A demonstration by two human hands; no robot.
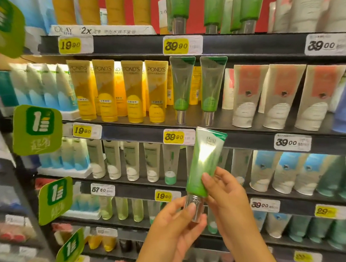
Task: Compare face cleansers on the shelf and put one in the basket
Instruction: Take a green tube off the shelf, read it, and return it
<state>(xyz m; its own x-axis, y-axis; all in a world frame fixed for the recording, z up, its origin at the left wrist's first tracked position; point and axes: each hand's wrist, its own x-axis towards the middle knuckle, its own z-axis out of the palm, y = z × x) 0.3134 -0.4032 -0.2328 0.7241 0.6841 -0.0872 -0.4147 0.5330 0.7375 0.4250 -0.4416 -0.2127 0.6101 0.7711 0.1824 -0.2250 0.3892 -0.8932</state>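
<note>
I hold a green cleanser tube [205, 163] upright in front of the shelves, its clear silver cap [194, 207] pointing down. My left hand [177, 226] pinches the cap from below and the left. My right hand [227, 193] grips the lower body of the tube from the right. Two matching green tubes [181, 89] stand on the shelf above, beside the yellow Pond's tubes [106, 90]. No basket is in view.
Black shelves [129, 132] run across the view, packed with cleanser tubes: white and orange ones [280, 95] at right, blue and white ones [285, 170] lower right. Yellow price tags [174, 136] line the edges. Green promotion signs [36, 129] stick out at the left.
</note>
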